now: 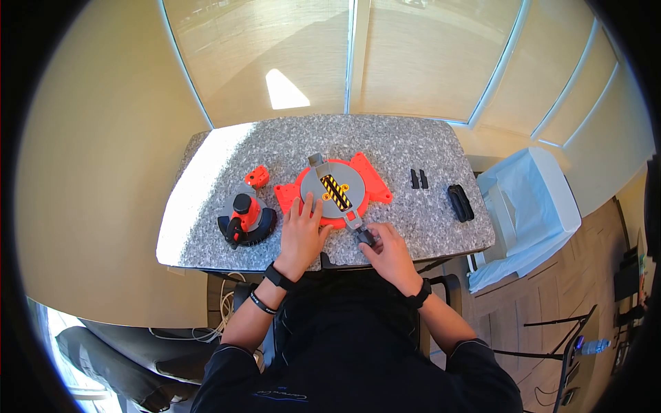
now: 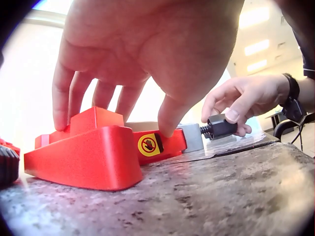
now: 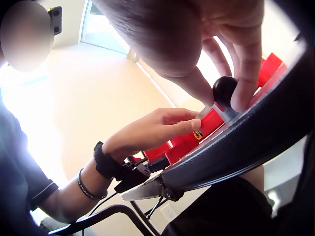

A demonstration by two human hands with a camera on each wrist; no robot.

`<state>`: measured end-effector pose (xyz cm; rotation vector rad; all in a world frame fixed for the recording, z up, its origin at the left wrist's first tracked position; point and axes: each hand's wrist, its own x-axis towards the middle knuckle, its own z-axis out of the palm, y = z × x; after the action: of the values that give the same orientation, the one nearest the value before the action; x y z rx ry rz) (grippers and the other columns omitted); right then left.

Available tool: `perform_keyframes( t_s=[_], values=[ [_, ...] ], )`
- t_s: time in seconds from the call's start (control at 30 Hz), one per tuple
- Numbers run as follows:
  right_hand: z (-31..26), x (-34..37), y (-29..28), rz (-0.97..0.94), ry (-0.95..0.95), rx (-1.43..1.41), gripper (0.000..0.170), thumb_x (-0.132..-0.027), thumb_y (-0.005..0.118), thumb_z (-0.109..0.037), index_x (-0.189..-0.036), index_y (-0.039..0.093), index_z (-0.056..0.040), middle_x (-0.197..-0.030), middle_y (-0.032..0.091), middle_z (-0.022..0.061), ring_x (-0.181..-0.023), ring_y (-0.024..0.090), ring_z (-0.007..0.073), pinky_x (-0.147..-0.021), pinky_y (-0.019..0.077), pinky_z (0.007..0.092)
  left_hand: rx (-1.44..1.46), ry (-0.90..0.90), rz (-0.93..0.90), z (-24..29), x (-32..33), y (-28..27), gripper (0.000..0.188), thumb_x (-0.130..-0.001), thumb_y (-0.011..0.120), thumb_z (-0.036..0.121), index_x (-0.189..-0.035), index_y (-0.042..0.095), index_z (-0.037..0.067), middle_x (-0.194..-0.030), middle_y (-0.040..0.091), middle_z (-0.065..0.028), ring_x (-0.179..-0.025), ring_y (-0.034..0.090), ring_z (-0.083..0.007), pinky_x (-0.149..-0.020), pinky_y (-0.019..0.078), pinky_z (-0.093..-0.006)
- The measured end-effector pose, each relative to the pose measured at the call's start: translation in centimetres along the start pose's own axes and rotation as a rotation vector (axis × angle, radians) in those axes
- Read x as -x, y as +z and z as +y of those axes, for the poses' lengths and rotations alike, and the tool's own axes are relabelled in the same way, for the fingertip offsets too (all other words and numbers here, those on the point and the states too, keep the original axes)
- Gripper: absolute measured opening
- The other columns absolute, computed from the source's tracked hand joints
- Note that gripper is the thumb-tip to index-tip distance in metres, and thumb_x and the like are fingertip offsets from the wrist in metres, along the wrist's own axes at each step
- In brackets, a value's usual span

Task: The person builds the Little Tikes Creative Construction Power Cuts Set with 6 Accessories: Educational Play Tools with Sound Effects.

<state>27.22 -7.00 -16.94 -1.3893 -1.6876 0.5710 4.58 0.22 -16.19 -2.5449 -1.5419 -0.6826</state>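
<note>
One left hand (image 1: 300,237) and one right hand (image 1: 394,258) are being seen at one red base (image 1: 372,177), on which two yellow discs (image 1: 345,187), one striped plate (image 1: 330,184) and one black knob (image 1: 365,237) are being carried. On one speckled table (image 1: 303,134), one saw (image 1: 252,215), two black strips (image 1: 414,179) and one black case (image 1: 460,203) are being displayed, while one bin (image 1: 559,196) and one bottle (image 1: 593,346) are being glimpsed beyond.

Window side: at upper centre I could pass along the bare strip of tabletop (image 1: 396,131) between the red base (image 1: 372,180) and the blinds (image 1: 427,65).
Tool side: at centre left the red-and-black tool (image 1: 250,216) stands near the red base, leaving me a narrow gap.
Knob side: at lower centre the left hand (image 1: 301,237) and right hand (image 1: 392,256) block my front approach to the black knob (image 1: 365,237).
Case side: at centre right I have wider room, interrupted by two black pieces (image 1: 414,179) and a black case (image 1: 460,204).
</note>
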Motion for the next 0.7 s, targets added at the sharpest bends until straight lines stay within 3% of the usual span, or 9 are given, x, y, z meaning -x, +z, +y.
perform_keyframes(
  t_s=[0.27,0.47,0.7],
  values=[
    [0.6,0.1,0.2,0.033,-0.024,0.043,0.031,-0.094,0.073,-0.008,-0.121,0.061,0.0006,-0.089,0.073,0.0198,-0.070,0.073,0.0270,-0.066,0.0592,0.0354,-0.009,-0.001,-0.006,0.0,0.0,-0.1,0.063,-0.091,0.076,0.035,-0.142,0.059,0.002,-0.152,0.052,-0.0217,-0.138,0.050,-0.0450,-0.109,0.0460,-0.0535],
    [-0.5,0.1,-0.1,0.011,-0.015,-0.025,0.037,-0.089,0.081,-0.009,-0.119,0.062,0.0005,-0.105,0.068,0.0175,-0.075,0.073,0.0244,-0.067,0.0594,0.0343,-0.007,-0.007,-0.015,0.0,0.1,0.0,0.063,-0.091,0.076,0.035,-0.143,0.058,0.002,-0.152,0.052,-0.0215,-0.138,0.049,-0.0450,-0.109,0.0457,-0.0538],
    [0.1,0.1,0.2,0.006,0.012,-0.012,0.039,-0.088,0.082,-0.009,-0.121,0.063,-0.0018,-0.103,0.063,0.0145,-0.077,0.071,0.0213,-0.068,0.0595,0.0341,-0.002,-0.011,-0.017,0.0,0.0,0.0,0.063,-0.092,0.075,0.035,-0.143,0.058,0.002,-0.153,0.051,-0.0213,-0.138,0.049,-0.0453,-0.109,0.0457,-0.0537]
  ],
)
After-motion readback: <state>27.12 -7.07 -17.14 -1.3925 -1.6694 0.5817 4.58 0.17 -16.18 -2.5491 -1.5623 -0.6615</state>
